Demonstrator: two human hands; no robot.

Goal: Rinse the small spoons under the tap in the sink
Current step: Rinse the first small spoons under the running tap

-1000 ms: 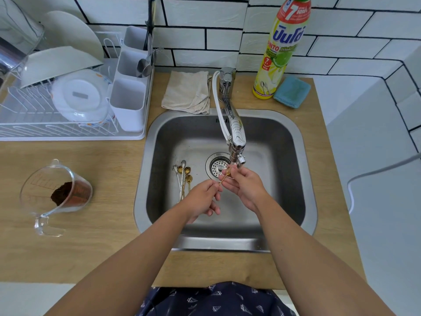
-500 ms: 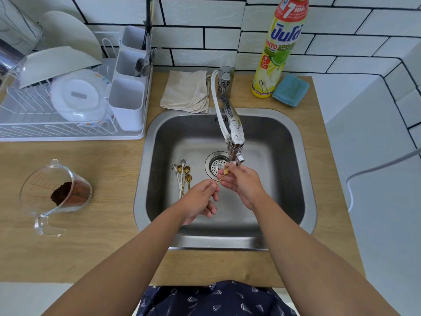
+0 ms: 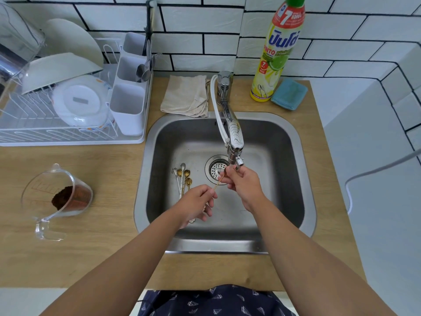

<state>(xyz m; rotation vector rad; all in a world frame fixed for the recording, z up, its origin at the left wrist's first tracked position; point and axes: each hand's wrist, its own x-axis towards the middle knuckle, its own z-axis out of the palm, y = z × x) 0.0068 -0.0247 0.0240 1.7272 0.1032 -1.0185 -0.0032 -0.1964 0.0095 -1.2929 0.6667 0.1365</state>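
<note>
1. Head view: the left hand point(image 3: 196, 201) pinched the handle end of a thin gold spoon point(image 3: 216, 186) between thumb and curled fingers, over the middle of the sink point(image 3: 296, 142).
2. The spoon's long axis ran up and to the right, from the left hand toward the right hand point(image 3: 243, 183), so its bowl end lay at the right fingertips.
3. The right hand's fingers were curled and pressed together round the bowel end, just below the tap point(image 3: 234, 142) nozzle; the bowl itself was hidden by those fingers.
4. Whether water was running could not be told; no stream showed.
5. The right hand was the nearer one to the nozzle, touching or almost touching it; the left hand sat lower and to the left, near the front wall.
6. The remaining spoons point(image 3: 183, 179) lay in a loose bunch on the sink floor, just left of the drain point(image 3: 216, 169), handles pointing toward the person, bowls away.
7. That bunch lay up and to the left of the left hand, which was nearer to it than the right.
8. Judgement: one spoon was mid-rinse, the bunch not yet done; the next pick would likely fall to the left hand, reaching a short way up and left along the handles.
</note>
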